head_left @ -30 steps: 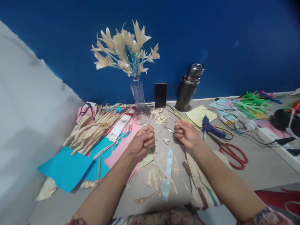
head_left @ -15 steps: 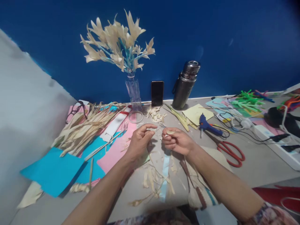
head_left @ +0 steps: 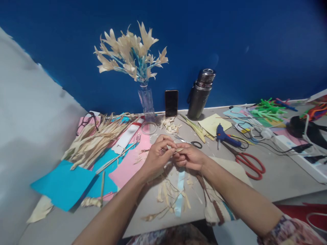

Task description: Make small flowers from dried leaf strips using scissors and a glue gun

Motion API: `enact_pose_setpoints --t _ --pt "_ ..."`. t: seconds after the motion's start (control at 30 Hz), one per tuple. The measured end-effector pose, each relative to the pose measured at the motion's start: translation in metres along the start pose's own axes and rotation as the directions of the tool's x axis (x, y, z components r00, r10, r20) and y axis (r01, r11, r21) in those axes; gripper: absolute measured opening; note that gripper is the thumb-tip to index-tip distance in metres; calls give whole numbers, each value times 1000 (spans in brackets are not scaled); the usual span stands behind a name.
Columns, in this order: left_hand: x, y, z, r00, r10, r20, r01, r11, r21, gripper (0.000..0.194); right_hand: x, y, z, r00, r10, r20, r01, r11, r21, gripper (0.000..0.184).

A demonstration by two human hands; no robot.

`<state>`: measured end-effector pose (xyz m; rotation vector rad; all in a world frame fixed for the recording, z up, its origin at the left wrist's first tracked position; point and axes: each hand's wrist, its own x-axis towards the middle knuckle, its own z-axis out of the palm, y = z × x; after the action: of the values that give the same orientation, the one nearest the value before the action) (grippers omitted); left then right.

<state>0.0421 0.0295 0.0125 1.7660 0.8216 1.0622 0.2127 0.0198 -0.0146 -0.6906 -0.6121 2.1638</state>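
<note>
My left hand [head_left: 161, 152] and my right hand [head_left: 190, 156] meet above the middle of the table, their fingertips touching. Between the thumb and fingers of the right one is a small cream piece of dried husk [head_left: 180, 149]. My left thumb and fingers pinch at the near end of this piece, which is mostly hidden by the fingers. Just beyond the hands lie small scissors [head_left: 196, 145] with black handles. Below them, thin husk strips [head_left: 166, 192] are scattered around a pale blue ribbon strip [head_left: 180, 187].
Behind stand a clear vase [head_left: 146, 103] of husk flowers [head_left: 130, 51], a phone [head_left: 171, 103] and a steel flask [head_left: 200, 95]. On the right lie a blue glue gun [head_left: 226, 136], red-handled scissors [head_left: 250, 165] and a power strip [head_left: 298, 160]. Husks [head_left: 99, 139] and blue paper [head_left: 62, 182] cover the left.
My left hand has moved right, so its fingertips now meet those of my right hand at the husk piece. The small scissors' black handle now shows beyond my right hand.
</note>
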Motion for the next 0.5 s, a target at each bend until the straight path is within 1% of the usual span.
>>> enact_pose_setpoints --t 0.07,0.13,0.2,0.27,0.37,0.43,0.5 --pt "0 0 0 1000 -21 22 22 999 -47 8 0 0 0 1000 1 -2 -1 1000 -21 22" --pt "1 -1 0 996 -83 36 87 987 -138 12 -1 -2 0 999 -21 -48 17 996 -90 25" --pt "2 -3 -1 983 -181 38 185 959 -216 15 -3 -5 -1 987 -88 -134 59 977 -207 31" --pt "3 -3 -2 956 -290 37 291 928 -234 15 -6 -9 -2 964 -176 -199 103 938 -331 33" --pt "3 -3 -3 912 -409 38 407 888 -215 9 -11 -16 -4 953 -233 -192 132 893 -430 32" --pt "3 -1 -2 894 -447 46 444 865 -232 6 -14 -19 -4 957 -234 -169 132 875 -466 30" --pt "3 0 -2 887 -459 59 457 848 -268 5 -16 -21 -5 962 -223 -157 122 866 -485 29"
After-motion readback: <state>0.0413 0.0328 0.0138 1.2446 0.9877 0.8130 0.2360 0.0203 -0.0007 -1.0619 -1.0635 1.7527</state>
